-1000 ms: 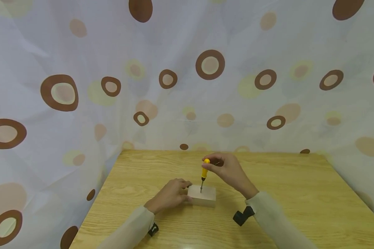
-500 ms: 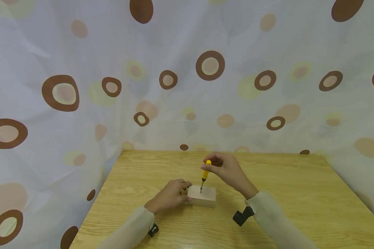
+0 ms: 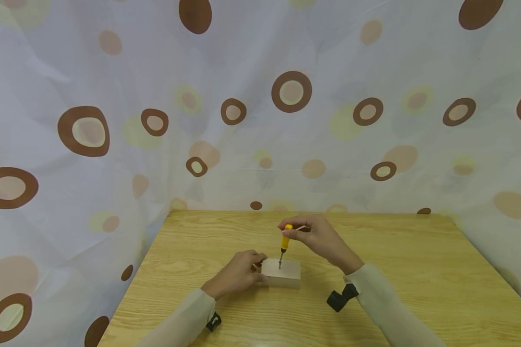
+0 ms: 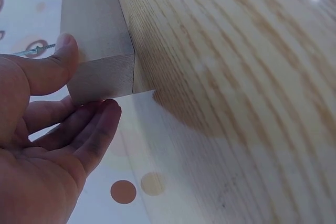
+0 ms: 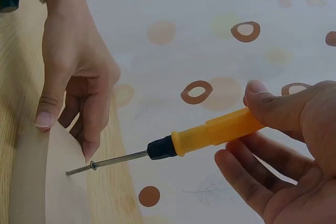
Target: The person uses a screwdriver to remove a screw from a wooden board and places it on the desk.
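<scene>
A pale wooden block [image 3: 290, 280] lies flat on the table, and my left hand [image 3: 238, 273] grips its left end between thumb and fingers. From the block's top face a screw [image 5: 79, 170] stands up, its threads partly showing. The tip of a yellow-handled screwdriver [image 5: 215, 131] sits at the screw's head, its shaft in line with the screw and leaning slightly. My right hand [image 3: 322, 241] pinches the rear end of the handle with thumb and fingertips, above the block. In the left wrist view, the thumb lies on the block's top edge beside the screw [image 4: 47, 47].
The wood-grain table [image 3: 395, 270] extends around the block on all sides. Behind it and to the left hangs a white sheet with brown and beige spots [image 3: 243, 159]. Black wrist devices [image 3: 338, 300] sit below the sleeves.
The right thumb and fingers have shifted round the screwdriver handle, and its top has swayed slightly right and back. The right wrist sits a little further right. Left hand and block stay put.
</scene>
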The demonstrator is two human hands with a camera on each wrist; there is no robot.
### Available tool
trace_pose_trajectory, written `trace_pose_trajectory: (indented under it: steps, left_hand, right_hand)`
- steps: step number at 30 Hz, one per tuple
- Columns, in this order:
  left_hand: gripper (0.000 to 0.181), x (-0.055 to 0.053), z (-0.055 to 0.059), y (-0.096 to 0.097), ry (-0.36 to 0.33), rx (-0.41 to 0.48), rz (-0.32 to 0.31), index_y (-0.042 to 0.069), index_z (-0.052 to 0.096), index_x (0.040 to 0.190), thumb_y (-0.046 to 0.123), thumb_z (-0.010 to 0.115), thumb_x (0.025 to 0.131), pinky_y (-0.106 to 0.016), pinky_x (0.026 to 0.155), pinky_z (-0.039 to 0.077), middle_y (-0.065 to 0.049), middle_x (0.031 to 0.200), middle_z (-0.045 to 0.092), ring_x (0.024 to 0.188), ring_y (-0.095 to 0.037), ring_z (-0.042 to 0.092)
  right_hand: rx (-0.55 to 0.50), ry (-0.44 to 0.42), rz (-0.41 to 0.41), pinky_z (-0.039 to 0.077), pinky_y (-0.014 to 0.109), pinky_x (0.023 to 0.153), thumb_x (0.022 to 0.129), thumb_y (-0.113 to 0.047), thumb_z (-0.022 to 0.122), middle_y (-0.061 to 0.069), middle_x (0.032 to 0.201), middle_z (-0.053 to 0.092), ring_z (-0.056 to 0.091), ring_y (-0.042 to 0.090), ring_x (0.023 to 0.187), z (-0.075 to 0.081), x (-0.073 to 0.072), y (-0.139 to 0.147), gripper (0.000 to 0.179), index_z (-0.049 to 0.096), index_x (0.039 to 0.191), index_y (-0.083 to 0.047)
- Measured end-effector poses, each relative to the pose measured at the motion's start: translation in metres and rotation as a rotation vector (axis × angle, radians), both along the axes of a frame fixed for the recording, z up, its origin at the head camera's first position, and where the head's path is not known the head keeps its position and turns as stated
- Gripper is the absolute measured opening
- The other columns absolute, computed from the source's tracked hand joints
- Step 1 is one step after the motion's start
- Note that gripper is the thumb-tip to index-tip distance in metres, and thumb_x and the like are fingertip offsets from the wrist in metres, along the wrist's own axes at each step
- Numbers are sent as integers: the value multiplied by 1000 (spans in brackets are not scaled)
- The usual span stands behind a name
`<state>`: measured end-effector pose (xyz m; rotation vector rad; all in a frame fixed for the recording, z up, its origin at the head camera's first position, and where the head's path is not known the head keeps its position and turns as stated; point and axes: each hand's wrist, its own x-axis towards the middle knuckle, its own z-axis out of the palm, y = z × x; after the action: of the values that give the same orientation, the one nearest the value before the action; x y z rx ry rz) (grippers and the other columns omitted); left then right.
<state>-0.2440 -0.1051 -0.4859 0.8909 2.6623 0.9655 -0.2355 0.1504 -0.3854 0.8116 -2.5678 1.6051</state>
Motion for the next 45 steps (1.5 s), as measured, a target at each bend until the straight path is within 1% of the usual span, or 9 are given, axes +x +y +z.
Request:
trace_pose_trajectory:
  steps: [5, 12, 17, 21, 26, 29, 36, 42, 45]
  left_hand:
    - [59, 1, 0, 1, 6, -8, -1, -2, 62, 137, 30, 80, 91, -22, 82, 55, -9, 122, 67, 101, -16, 67]
    - [60, 0, 0, 0, -1, -9, -4, -2, 61, 138, 31, 80, 92, -23, 83, 55, -8, 123, 66, 103, -17, 67]
    - [61, 0, 2, 0, 14, -9, -15, -2, 61, 139, 32, 79, 91, -23, 82, 55, -9, 125, 66, 104, -18, 67]
    - [61, -1, 1, 1, 23, -15, -19, -2, 61, 139, 31, 79, 91, -23, 82, 55, -9, 125, 66, 104, -18, 67]
    - [61, -1, -2, 0, 21, -20, -21, -1, 62, 138, 33, 79, 91, -22, 82, 55, -8, 126, 67, 104, -17, 67]
    - [61, -1, -1, -1, 21, -22, -17, -1, 62, 138, 33, 80, 91, -22, 83, 55, -8, 125, 67, 104, -17, 67]
    - [59, 0, 1, 0, 37, -29, -21, -1, 63, 137, 32, 80, 91, -23, 82, 55, -9, 125, 67, 104, -16, 67]
    - [59, 1, 1, 0, 27, -29, -7, -1, 62, 138, 31, 80, 92, -23, 83, 55, -9, 126, 66, 105, -17, 67]
    - [60, 1, 1, 0, 22, -25, -6, -1, 61, 139, 31, 79, 92, -23, 83, 55, -9, 126, 66, 105, -18, 67]
  right_hand:
    - [-17, 20, -119, 59, 34, 83, 95, -27, 77, 2, 114, 74, 70, 19, 97, -3, 1, -1, 22, 78, 116, -19]
    - [22, 104, -47, 59, 32, 85, 97, -15, 73, -2, 115, 73, 69, 17, 99, -1, 1, 1, 17, 77, 112, -21]
    - [76, 194, -121, 59, 30, 77, 92, -26, 80, -3, 106, 73, 69, 12, 86, -1, 2, -2, 19, 77, 110, -21]
    - [72, 208, -182, 59, 29, 73, 89, -27, 83, -5, 99, 74, 70, 10, 81, -3, 3, -3, 19, 78, 105, -20]
    - [46, 193, -90, 60, 28, 78, 93, -13, 78, 2, 108, 76, 71, 15, 90, -1, 3, -1, 18, 79, 110, -17]
    - [44, 177, -49, 60, 29, 80, 94, -13, 76, 2, 111, 75, 71, 17, 92, -1, 2, -2, 18, 78, 112, -18]
    - [61, 198, -135, 60, 28, 75, 89, -20, 83, -6, 100, 73, 69, 11, 83, -2, 3, -2, 17, 78, 106, -20]
    - [-13, 126, 17, 59, 30, 85, 95, -8, 74, 0, 114, 74, 71, 16, 97, 0, 1, -1, 21, 77, 112, -20]
    - [-10, 110, 18, 59, 30, 86, 97, -14, 74, -1, 117, 73, 70, 17, 98, -1, 2, -1, 20, 77, 114, -22]
